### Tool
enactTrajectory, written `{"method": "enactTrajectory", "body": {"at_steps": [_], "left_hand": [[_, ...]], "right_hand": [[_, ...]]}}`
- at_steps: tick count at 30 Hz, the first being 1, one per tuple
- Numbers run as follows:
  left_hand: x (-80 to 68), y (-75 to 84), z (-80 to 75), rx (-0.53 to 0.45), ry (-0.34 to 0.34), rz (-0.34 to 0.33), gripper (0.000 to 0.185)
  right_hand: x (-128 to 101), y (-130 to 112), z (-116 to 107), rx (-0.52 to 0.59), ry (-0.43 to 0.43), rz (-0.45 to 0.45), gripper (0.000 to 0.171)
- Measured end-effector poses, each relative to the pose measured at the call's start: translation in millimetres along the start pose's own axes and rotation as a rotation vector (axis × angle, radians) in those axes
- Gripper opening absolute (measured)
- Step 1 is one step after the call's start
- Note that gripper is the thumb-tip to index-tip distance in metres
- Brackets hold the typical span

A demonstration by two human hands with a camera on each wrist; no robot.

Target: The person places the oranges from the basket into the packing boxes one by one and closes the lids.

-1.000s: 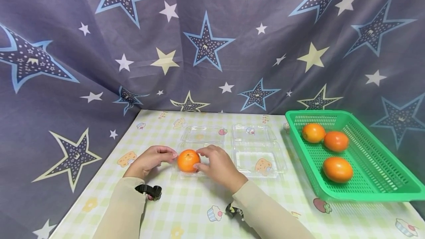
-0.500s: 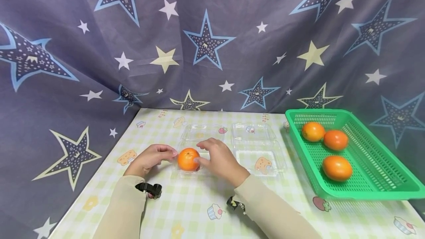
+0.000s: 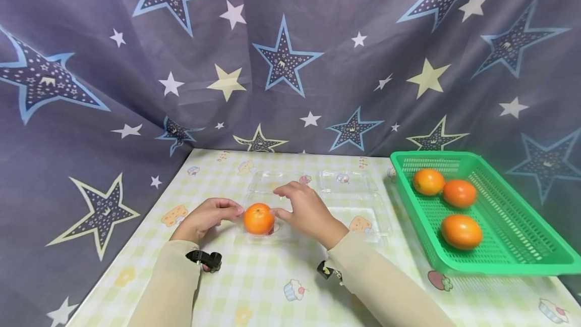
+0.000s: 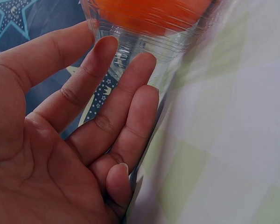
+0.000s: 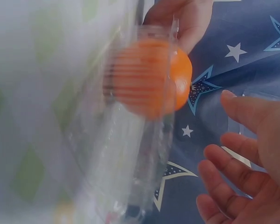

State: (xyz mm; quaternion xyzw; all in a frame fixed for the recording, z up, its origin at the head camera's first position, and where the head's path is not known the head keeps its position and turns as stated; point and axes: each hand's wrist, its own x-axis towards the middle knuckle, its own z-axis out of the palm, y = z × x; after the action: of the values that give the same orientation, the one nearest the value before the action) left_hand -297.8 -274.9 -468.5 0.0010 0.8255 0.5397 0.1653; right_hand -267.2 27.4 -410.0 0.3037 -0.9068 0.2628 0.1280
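Observation:
An orange (image 3: 259, 219) sits in the near half of a clear plastic clamshell container (image 3: 290, 235), left of the middle of the table. My left hand (image 3: 210, 217) is at the container's left edge, thumb and index finger pinching its rim. In the left wrist view the other fingers of the left hand (image 4: 93, 116) curve loosely below the ribbed wall. My right hand (image 3: 308, 212) hovers to the right of the orange, fingers apart and holding nothing. The right wrist view shows a gap between the orange (image 5: 149, 79) and the right hand (image 5: 252, 158).
A second open clear container (image 3: 383, 221) lies just right of the first, partly behind my right hand. A green basket (image 3: 508, 269) holding three oranges (image 3: 461, 231) stands at the right. A star-patterned curtain (image 3: 290, 115) hangs behind the checked tablecloth (image 3: 254, 286).
My right hand has let go of the orange and drawn back to the right, its fingers spreading. The orange has turned slightly in place, and my left hand has stayed at the rim.

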Motion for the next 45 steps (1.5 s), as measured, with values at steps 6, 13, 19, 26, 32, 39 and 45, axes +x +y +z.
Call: {"method": "enactTrajectory", "body": {"at_steps": [6, 13, 19, 26, 32, 39, 45], "left_hand": [[-0.8, -1.6, 2.3, -0.022, 0.001, 0.005, 0.035], [-3.5, -5.3, 1.4, -0.009, 0.008, -0.004, 0.035], [-5.3, -6.5, 2.6, -0.012, 0.006, 0.011, 0.037], [-3.7, -7.1, 4.0, -0.020, 0.011, 0.006, 0.037], [-3.5, -2.3, 2.5, -0.022, 0.014, 0.005, 0.036], [-3.2, 1.0, 3.3, -0.021, 0.006, 0.016, 0.036], [-1.0, -0.4, 3.2, -0.020, 0.008, 0.023, 0.035]], "right_hand": [[2.1, 2.9, -12.1, -0.077, 0.036, -0.025, 0.044], [3.5, 4.9, -22.8, -0.177, 0.031, -0.076, 0.044], [2.0, 9.4, -33.6, -0.232, 0.016, -0.096, 0.044], [-1.2, 21.5, -54.9, -0.268, 0.050, -0.106, 0.039], [-6.6, 32.6, -70.5, -0.332, 0.051, -0.101, 0.037], [-13.0, 40.5, -81.5, -0.335, 0.059, -0.107, 0.042], [-17.4, 49.8, -92.8, -0.352, 0.087, -0.100, 0.042]]}}
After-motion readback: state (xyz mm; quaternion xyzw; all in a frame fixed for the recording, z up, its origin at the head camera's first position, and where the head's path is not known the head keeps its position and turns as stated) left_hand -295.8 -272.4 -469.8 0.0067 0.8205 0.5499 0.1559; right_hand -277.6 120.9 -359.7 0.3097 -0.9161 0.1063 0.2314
